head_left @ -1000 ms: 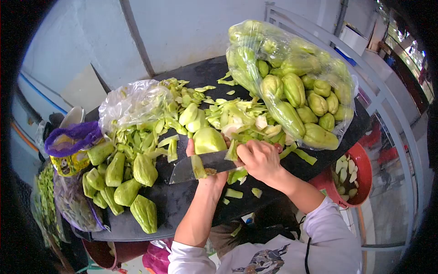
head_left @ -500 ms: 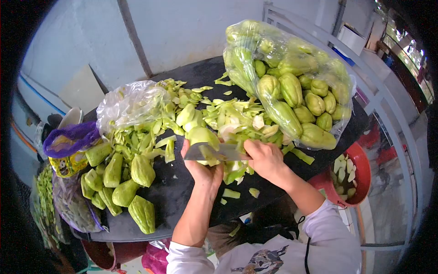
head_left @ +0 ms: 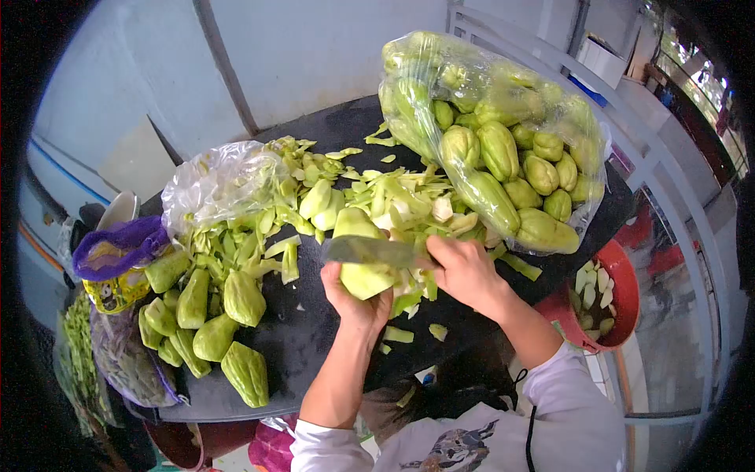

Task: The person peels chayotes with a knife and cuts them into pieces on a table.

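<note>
Head view: left grip (head_left: 360,305) cupped around pale chayote (head_left: 363,281); right grip (head_left: 469,273) closed on knife (head_left: 370,251).

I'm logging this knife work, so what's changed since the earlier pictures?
The broad grey metal knife in the right hand has moved forward across the smooth pale-green chayote; the green peel strip it carried is gone. Unchanged: the left hand holding the chayote, and the bulging clear plastic bag.

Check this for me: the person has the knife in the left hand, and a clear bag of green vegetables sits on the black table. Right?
Not quite: the head view shows the knife in the right hand. The clear bag of green vegetables does sit on the black table.
</note>
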{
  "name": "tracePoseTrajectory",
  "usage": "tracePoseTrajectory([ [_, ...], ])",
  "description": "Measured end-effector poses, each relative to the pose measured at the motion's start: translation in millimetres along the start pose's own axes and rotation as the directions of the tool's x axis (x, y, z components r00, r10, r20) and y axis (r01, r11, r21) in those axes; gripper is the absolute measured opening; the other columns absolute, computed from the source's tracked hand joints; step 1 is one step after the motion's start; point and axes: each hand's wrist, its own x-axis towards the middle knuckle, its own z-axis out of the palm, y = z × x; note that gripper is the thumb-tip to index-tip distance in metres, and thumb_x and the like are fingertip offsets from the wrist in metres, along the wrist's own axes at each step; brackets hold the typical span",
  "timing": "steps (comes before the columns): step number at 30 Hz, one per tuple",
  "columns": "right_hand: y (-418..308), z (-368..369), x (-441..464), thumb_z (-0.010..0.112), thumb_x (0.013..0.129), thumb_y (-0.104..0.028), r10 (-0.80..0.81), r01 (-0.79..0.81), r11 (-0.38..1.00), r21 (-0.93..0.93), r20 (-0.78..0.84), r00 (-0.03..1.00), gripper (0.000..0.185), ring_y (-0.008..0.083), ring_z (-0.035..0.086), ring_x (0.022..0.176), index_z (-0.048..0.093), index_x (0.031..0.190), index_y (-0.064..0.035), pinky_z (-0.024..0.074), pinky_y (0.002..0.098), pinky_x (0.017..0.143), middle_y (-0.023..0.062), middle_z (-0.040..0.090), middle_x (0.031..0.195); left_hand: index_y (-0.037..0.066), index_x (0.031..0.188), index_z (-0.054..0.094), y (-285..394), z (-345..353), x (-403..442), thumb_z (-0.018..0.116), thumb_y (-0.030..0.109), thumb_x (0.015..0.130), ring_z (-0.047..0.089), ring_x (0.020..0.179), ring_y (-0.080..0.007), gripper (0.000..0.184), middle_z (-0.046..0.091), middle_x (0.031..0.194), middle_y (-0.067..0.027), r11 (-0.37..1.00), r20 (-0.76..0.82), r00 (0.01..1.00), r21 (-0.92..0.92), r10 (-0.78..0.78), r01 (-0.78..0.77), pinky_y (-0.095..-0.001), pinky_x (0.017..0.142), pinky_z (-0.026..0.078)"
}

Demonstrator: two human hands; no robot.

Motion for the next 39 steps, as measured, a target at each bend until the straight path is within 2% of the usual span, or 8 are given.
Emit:
tracePoseTrajectory([
  [6, -11.5, -2.4, 3.6, 0.07, 0.077, -0.012, -0.055, 0.055, 0.999, 0.0, 0.006, 0.998, 0.023, 0.0368, 0.067, 0.069, 0.05, 0.088, -0.0069, 0.0537, 0.0484, 0.059, 0.014, 0.065, 0.076, 0.007, 0.133, 0.051, 3.8, 1.0, 0.7, 0.045, 0.057, 0.088, 0.062, 0.111, -0.0277, 0.068, 0.061, 0.127, -0.0142, 1.0, 0.055, 0.998, -0.015, 0.01, -0.009, -0.0398, 0.093, 0.052],
  [12, 17.3, 8.2, 2.4, 0.064, 0.073, -0.001, 0.052, -0.052, 0.999, -0.009, 0.037, 0.998, 0.023, 0.041, 0.066, 0.073, 0.053, 0.094, -0.0038, 0.053, 0.0505, 0.064, 0.0186, 0.067, 0.08, 0.007, 0.126, 0.053, 11.5, 16.2, -4.3, 0.058, 0.054, 0.082, 0.065, 0.096, -0.0276, 0.065, 0.064, 0.11, -0.0118, 0.999, 0.005, 1.0, 0.053, 0.012, -0.012, -0.0453, 0.083, 0.055],
  [22, 7.7, -3.1, 9.3, 0.065, 0.077, 0.001, 0.021, -0.019, 0.995, 0.102, -0.025, 0.999, 0.018, 0.0444, 0.063, 0.074, 0.052, 0.089, -0.0011, 0.0503, 0.0507, 0.064, 0.0221, 0.064, 0.079, 0.004, 0.126, 0.052, 2.9, 10.2, -8.7, 0.059, 0.055, 0.08, 0.065, 0.092, -0.0311, 0.069, 0.063, 0.109, -0.015, 0.996, 0.09, 0.994, 0.075, -0.055, 0.048, -0.0452, 0.079, 0.055],
  [24, 22.4, 5.5, 12.6, 0.064, 0.083, -0.007, 0.105, -0.108, 0.992, 0.067, 0.046, 0.993, 0.016, 0.0434, 0.066, 0.072, 0.051, 0.092, -0.0025, 0.0533, 0.0511, 0.064, 0.0215, 0.066, 0.075, 0.007, 0.126, 0.054, 5.8, 11.4, -5.5, 0.057, 0.063, 0.079, 0.065, 0.094, -0.0309, 0.073, 0.063, 0.112, -0.012, 0.987, 0.174, 0.983, 0.155, -0.059, 0.032, -0.046, 0.075, 0.056],
  [31, 40.3, 14.5, 10.9, 0.063, 0.081, -0.005, 0.225, -0.224, 0.974, -0.016, 0.064, 0.972, 0.021, 0.0456, 0.065, 0.074, 0.055, 0.1, -0.0014, 0.0527, 0.0532, 0.067, 0.0244, 0.065, 0.074, 0.005, 0.131, 0.051, 7.3, 12.1, -3.5, 0.056, 0.065, 0.079, 0.062, 0.088, -0.0312, 0.08, 0.06, 0.114, -0.0178, 0.99, 0.273, 0.96, 0.138, -0.068, 0.031, -0.0413, 0.073, 0.053],
  [34, 43.1, 7.0, 15.0, 0.059, 0.085, -0.005, 0.291, -0.301, 0.952, 0.05, 0.15, 0.945, 0.028, 0.0472, 0.063, 0.09, 0.056, 0.112, 0.0004, 0.051, 0.0548, 0.08, 0.0303, 0.065, 0.088, 0.003, 0.138, 0.046, 10.1, 18.8, -2.6, 0.053, 0.067, 0.081, 0.059, 0.093, -0.031, 0.086, 0.056, 0.12, -0.0209, 1.0, 0.27, 0.963, 0.007, -0.022, 0.02, -0.0407, 0.081, 0.05],
  [37, 32.9, 3.4, 16.8, 0.059, 0.086, -0.006, 0.327, -0.322, 0.945, -0.055, 0.154, 0.933, 0.029, 0.0471, 0.063, 0.09, 0.055, 0.114, 0.0001, 0.0506, 0.055, 0.08, 0.0305, 0.064, 0.087, 0.003, 0.138, 0.046, 13.6, 23.1, -0.2, 0.052, 0.067, 0.085, 0.058, 0.099, -0.0315, 0.083, 0.056, 0.122, -0.0217, 0.992, 0.087, 0.995, -0.116, -0.046, 0.056, -0.0414, 0.085, 0.049],
  [39, 33.2, 8.1, 16.5, 0.06, 0.086, -0.006, 0.299, -0.298, 0.954, -0.022, 0.1, 0.949, 0.021, 0.048, 0.062, 0.084, 0.053, 0.105, 0.0, 0.0491, 0.0548, 0.074, 0.0286, 0.064, 0.082, 0.004, 0.137, 0.047, 15.4, 14.3, 5.5, 0.051, 0.065, 0.088, 0.058, 0.104, -0.0321, 0.077, 0.056, 0.124, -0.0197, 0.978, 0.176, 0.984, -0.195, -0.041, 0.076, -0.0433, 0.089, 0.049],
])
